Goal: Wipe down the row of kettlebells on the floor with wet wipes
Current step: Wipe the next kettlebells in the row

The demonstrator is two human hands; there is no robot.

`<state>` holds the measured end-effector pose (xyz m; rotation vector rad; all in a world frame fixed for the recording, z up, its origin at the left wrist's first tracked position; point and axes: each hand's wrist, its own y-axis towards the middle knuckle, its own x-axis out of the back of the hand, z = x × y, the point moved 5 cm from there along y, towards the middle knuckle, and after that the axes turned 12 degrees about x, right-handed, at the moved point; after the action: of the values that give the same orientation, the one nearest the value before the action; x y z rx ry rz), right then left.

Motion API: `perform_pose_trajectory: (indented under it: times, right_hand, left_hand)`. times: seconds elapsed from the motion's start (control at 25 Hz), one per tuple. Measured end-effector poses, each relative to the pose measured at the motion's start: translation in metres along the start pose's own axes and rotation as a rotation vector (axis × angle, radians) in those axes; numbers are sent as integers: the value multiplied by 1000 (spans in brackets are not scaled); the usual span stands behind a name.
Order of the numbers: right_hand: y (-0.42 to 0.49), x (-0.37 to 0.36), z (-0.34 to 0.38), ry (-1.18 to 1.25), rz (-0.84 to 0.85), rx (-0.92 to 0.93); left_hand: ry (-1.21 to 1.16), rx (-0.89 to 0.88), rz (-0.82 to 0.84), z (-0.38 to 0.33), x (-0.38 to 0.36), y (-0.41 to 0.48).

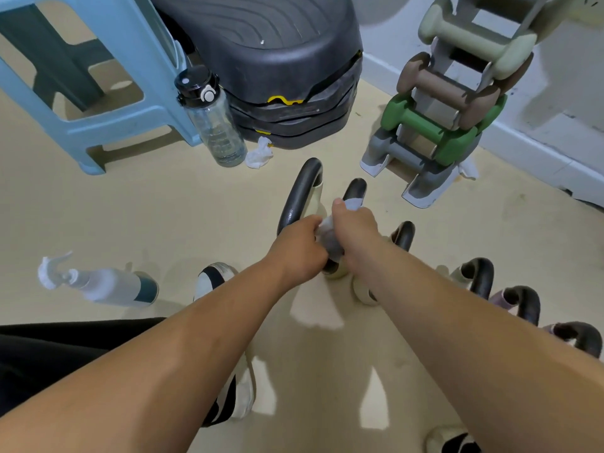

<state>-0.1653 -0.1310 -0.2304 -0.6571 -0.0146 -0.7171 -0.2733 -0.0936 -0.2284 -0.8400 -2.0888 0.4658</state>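
The wipe is a thin, damp-looking pale sheet wrapped round the black handle of the second kettlebell, in the middle of the floor just ahead of you. Your right hand is closed round the wipe and handle, thumb on the upper end of the sheet. Your left hand is curled, knuckles up, its fingers against the wipe's near edge; you cannot tell whether they pinch the wipe or a handle under it.

Six kettlebells stand in a row running from the centre toward your right. Each has a smooth, glossy black loop handle. The first kettlebell has the tallest loop, and the bodies that show are cream, except the last two, which look mauve.

Two crumpled white used wipes lie on the beige floor: one beside a clear water bottle with a black lid, the other at the foot of a grey dumbbell rack. The rack holds four tiers of matte dumbbells: pale sage, brown, green and grey. Behind the bottle sits a stack of black ribbed step platforms, and left of it a light blue plastic stool. One white spray bottle with a teal base lies on its side at your left.
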Motion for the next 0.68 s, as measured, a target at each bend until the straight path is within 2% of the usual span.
perform_pose_trajectory:
  times: [0.2, 0.32, 0.4, 0.56, 0.68]
  right_hand:
    - [33, -6, 9, 127, -53, -95]
    - [20, -8, -8, 91, -79, -22]
    - [-2, -13, -21, 55, -68, 117]
    - [-41, -26, -58, -93, 1, 363]
    - [-42, -30, -70, -258, 17, 381]
  left_hand:
    - [102, -17, -167, 3, 5, 4]
    - [131, 5, -171, 10, 5, 6]
    - [134, 27, -170, 19, 4, 5]
    - [144, 58, -27, 44, -5, 4]
    - [190, 82, 80, 55, -12, 2]
